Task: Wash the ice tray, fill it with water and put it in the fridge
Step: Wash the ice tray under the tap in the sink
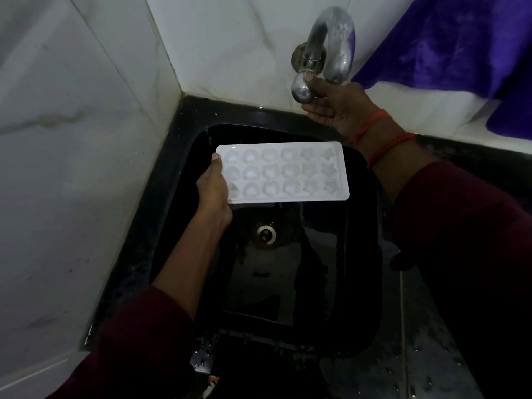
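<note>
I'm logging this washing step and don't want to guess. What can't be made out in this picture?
- Head view: whether water runs from the tap; no stream shows.
- Whether the ice tray cavities hold water: too pale and blurred.
- Right hand covers the tap handle, so its position is hidden.
- Left hand fingers are under the tray.

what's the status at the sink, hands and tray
Left hand grips ice tray by its short end, level over black sink. Right hand on tap knob. No water stream visible. Nothing in the way.
</note>
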### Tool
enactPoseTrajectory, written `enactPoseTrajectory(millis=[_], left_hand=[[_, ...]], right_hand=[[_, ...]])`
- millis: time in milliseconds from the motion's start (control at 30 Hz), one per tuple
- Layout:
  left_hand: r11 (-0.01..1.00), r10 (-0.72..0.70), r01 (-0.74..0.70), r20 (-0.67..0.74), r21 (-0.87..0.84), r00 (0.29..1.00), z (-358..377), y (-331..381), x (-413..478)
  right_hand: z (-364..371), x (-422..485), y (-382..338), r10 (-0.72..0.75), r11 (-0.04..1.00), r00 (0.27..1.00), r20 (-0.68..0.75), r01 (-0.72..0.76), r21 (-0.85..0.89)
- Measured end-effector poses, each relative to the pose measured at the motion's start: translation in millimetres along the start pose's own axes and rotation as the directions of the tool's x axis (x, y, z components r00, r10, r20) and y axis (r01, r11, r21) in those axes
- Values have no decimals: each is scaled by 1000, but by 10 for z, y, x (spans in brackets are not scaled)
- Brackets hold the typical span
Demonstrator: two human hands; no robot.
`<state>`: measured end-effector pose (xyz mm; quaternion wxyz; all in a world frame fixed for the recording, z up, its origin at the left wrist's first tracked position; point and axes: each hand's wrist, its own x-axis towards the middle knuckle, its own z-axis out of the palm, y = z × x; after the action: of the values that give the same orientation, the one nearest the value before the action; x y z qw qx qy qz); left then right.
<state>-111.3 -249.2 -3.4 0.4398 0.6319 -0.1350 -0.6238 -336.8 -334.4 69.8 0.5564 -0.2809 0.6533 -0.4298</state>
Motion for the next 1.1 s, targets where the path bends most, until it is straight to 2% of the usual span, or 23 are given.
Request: enactPoseTrajectory(millis=[200,367,467,533,600,667,733,800,933,1000,1100], left_hand=[[1000,-1,1,-3,-3,1000,7,-9,22],[1000,6,-6,-4,2,1000,21,-30,58],[1000,12,-12,-18,1,1000,29,-63,107],[1000,23,-23,-30,-3,999,28,-82,131],[999,33,-34,-44,-12,998,17,-102,150],[998,47,-49,-56,-29,997,7,-116,162],[998,52,-55,-68,-41,996,1,-127,181],[997,53,-58,-77,-53,996,10,-128,175],[996,57,-62,-74,-64,996,40,-170,177],[996,52,-57,-71,-67,996,87,-199,152],[997,39,-44,-74,-67,997,163,-270,108]], right_hand=[[-2,127,52,28,999,998,-57,-26,43],[17,191,89,-84,993,992,-96,75,-93],[72,139,191,-152,963,982,-116,120,-242],[99,-17,349,-286,861,954,-87,216,-460],[64,-215,556,-450,672,893,-11,331,-662],[-10,-353,789,-567,448,820,78,386,-807],[-56,-448,1039,-595,196,783,179,357,-913],[-76,-533,1274,-581,53,784,221,307,-950],[46,-735,1495,-541,-9,809,230,268,-963],[155,-783,1512,-503,2,818,279,324,-946],[374,-840,1580,-480,-73,778,405,425,-902]])
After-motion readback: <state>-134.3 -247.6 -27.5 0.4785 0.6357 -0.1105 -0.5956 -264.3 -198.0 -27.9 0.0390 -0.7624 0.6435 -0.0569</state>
